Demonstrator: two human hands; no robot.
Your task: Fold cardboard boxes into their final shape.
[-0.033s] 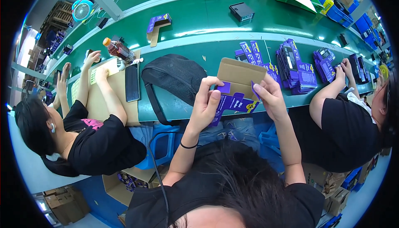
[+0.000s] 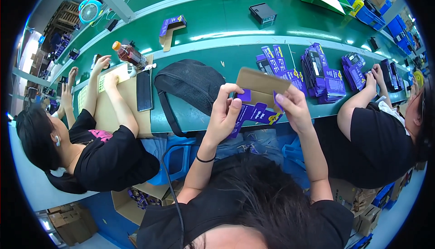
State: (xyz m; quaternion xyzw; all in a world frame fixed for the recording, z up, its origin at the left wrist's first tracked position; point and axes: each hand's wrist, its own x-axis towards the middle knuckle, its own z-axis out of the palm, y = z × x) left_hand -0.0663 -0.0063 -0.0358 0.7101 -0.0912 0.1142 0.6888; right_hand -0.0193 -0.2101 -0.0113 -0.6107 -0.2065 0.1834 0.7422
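Note:
Above the table's near edge I hold a partly folded purple cardboard box [image 2: 264,85], its plain brown inside facing up. On its left, my left hand [image 2: 223,115] pinches a purple flap between thumb and fingers. My right hand [image 2: 294,107] is closed on a purple side flap at the other edge. A purple panel with a yellow patch hangs below the brown part. Just beyond the box lie flat purple cartons [image 2: 276,61], with a thick stack of them [image 2: 319,74] to their right.
A black mesh backpack [image 2: 188,85] lies left of the box on the green table [image 2: 217,51]. Farther left are a bottle of dark drink [image 2: 130,55] and a black flat case [image 2: 144,90]. Co-workers sit on both sides, their arms on the table. A black device [image 2: 263,13] stands beyond.
The brown flap of the box is blurred and tilts slightly lower toward the right. My right hand has shifted slightly; my left stays in place. The far-left person's hands have moved a little.

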